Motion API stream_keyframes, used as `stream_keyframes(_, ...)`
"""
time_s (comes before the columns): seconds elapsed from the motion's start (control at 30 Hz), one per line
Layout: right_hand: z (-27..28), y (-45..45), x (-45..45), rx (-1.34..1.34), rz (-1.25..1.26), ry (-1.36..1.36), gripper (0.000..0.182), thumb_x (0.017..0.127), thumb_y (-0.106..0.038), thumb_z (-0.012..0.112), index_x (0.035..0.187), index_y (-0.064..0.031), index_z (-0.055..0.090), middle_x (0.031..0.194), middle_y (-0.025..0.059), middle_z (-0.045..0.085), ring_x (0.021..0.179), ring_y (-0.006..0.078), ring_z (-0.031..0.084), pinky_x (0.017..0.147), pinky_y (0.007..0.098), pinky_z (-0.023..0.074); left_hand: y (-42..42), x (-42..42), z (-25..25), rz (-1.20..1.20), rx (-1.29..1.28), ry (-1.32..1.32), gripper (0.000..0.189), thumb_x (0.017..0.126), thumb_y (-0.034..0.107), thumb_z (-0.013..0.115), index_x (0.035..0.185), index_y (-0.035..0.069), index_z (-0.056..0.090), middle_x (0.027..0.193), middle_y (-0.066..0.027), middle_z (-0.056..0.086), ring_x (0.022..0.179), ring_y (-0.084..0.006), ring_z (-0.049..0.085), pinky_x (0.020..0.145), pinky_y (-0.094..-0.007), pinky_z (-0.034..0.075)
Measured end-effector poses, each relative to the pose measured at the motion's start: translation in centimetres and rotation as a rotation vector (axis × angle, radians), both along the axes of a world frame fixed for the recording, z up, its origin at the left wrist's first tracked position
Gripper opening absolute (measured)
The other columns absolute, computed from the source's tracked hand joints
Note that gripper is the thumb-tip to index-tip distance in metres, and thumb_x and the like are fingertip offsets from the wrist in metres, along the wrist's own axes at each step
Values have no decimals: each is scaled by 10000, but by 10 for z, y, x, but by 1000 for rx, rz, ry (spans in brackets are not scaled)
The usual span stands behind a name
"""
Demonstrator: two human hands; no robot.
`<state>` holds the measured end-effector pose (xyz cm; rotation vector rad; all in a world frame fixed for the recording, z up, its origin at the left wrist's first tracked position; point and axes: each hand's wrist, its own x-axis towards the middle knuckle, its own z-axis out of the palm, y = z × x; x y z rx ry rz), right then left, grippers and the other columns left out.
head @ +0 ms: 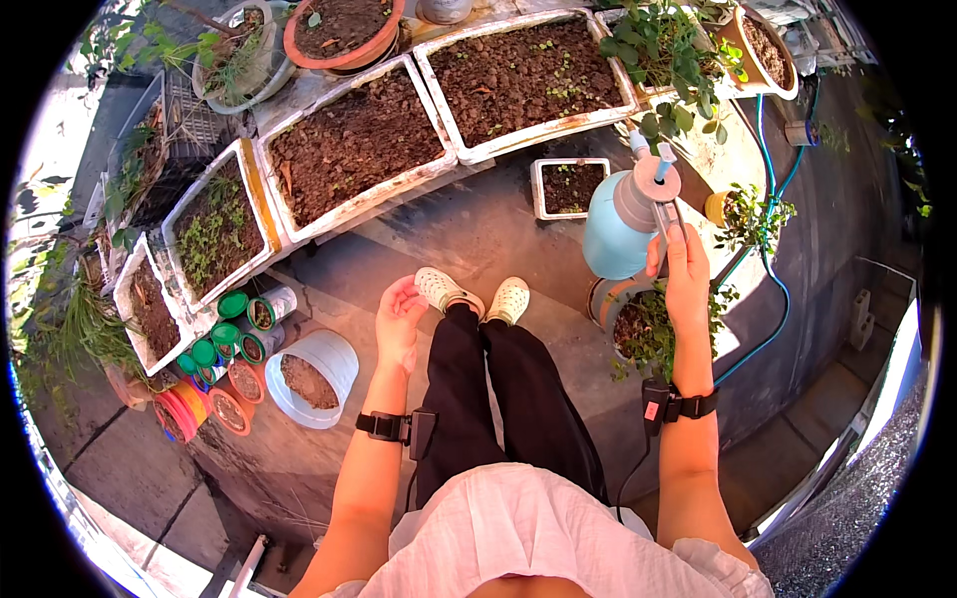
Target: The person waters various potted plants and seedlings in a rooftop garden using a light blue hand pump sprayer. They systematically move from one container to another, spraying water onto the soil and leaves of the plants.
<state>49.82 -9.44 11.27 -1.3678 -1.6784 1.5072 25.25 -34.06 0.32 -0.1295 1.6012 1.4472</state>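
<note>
My right hand (680, 269) is closed around the handle of a pump spray bottle (619, 228) with a pale blue body and grey top. Its nozzle points away from me, towards the planters. My left hand (401, 310) hangs beside my legs with fingers loosely curled and nothing in it. Beyond the feet lie white foam planter boxes of soil, one on the left (355, 142) and one on the right (523, 82), both with small seedlings. A small white planter (571, 190) stands on the floor left of the bottle.
A translucent bucket (329, 370) holding soil stands left of my left hand, beside several small pots and green-lidded cans (226, 334). A potted plant (644, 329) is under my right forearm. A blue hose (781, 299) runs along the right. A terracotta pot (344, 34) sits at the back.
</note>
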Motion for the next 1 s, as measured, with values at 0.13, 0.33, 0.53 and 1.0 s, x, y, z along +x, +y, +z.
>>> stream_keyframes(0.13, -27, -27, 24, -77, -37, -8, 288, 959, -262, 371, 817, -27, 458, 658, 25, 481, 553, 94, 454, 529, 232, 391, 5, 2, 1, -37, -4, 17, 414, 760, -94, 541, 1155, 19, 489, 1021, -64, 514, 891, -110, 510, 823, -226, 425)
stream_keyframes(0.33, -83, -76, 52, -255, -129, -73, 250, 947, -263, 407, 828, -52, 471, 608, -3, 467, 534, 68, 433, 493, 216, 354, 13, 8, -3, -94, -34, 6, 402, 782, -64, 550, 1167, 32, 487, 1047, -72, 508, 912, -119, 506, 819, -239, 429)
stream_keyframes(0.53, -112, -105, 68, -424, -159, -112, 252, 944, -268, 402, 833, -54, 474, 619, -9, 472, 512, 58, 433, 472, 202, 335, 19, 16, -17, -173, -16, 12, 388, 798, -32, 557, 1170, 61, 498, 1079, -71, 493, 908, -118, 506, 814, -249, 429)
stream_keyframes(1.0, -116, -141, 85, -399, -279, -113, 286, 935, -284, 432, 820, -29, 487, 603, 3, 470, 524, 78, 427, 500, 234, 365, 72, 57, -13, -317, -77, -87, 279, 859, 53, 511, 1137, 65, 524, 1000, -37, 539, 858, -123, 536, 774, -243, 458)
